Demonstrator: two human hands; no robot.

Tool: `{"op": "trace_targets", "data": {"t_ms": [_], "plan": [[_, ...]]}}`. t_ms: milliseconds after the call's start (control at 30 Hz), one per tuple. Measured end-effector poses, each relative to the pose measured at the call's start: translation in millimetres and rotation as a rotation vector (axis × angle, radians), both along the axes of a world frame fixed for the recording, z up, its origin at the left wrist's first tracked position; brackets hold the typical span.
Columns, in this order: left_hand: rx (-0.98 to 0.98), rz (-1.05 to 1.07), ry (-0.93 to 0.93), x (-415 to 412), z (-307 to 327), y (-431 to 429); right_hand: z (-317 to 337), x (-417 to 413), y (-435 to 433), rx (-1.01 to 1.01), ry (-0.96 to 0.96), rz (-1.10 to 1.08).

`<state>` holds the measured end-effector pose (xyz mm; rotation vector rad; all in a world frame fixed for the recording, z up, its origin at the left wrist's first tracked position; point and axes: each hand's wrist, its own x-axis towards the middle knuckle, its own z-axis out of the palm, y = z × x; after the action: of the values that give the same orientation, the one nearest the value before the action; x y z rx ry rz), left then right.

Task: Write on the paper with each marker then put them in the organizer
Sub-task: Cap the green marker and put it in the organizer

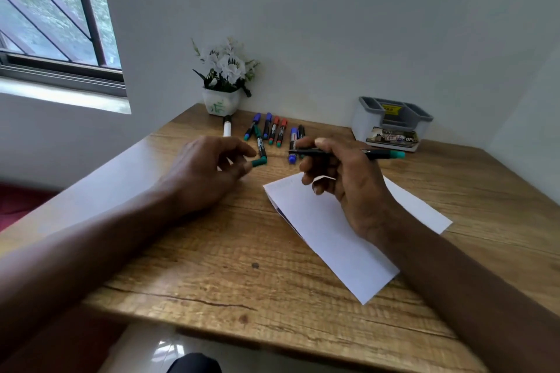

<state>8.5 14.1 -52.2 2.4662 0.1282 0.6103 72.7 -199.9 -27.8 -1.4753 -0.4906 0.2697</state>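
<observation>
Lying crosswise in the right-hand grip, fingers curled round it, the slim black marker with a green end hangs above the folded white paper sheet. The left-hand grip pinches a small green cap. Loose coloured markers and a grey plastic organizer sit further back on the wooden worktop.

head-worn view, angled down, close over wooden table

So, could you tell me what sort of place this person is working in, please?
Probably a home study corner: a wooden table set against white walls, a barred window to one side, potted flowers and a grey desk organizer at the back.
</observation>
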Motion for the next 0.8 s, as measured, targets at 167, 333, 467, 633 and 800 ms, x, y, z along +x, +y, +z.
{"op": "trace_targets", "data": {"t_ms": [167,333,467,633,800], "plan": [[-0.171,-0.215,-0.189,-8.8,0.9,-4.2,0.4,4.0,-4.9,0.011,-0.073,0.063],[-0.166,-0.311,-0.256,-7.1,-0.1,-6.4,-3.2,5.6,-5.1,-0.038,-0.118,0.119],[-0.112,-0.361,-0.241,-7.1,2.2,-7.4,-6.6,7.3,-3.6,-0.042,-0.128,0.128],[-0.132,-0.299,-0.276,-7.3,3.8,-7.0,-6.8,11.3,-4.8,0.062,-0.138,0.108],[-0.121,-0.344,-0.244,-8.3,2.7,-9.1,-8.6,10.4,-4.2,0.050,-0.155,0.162]]}}
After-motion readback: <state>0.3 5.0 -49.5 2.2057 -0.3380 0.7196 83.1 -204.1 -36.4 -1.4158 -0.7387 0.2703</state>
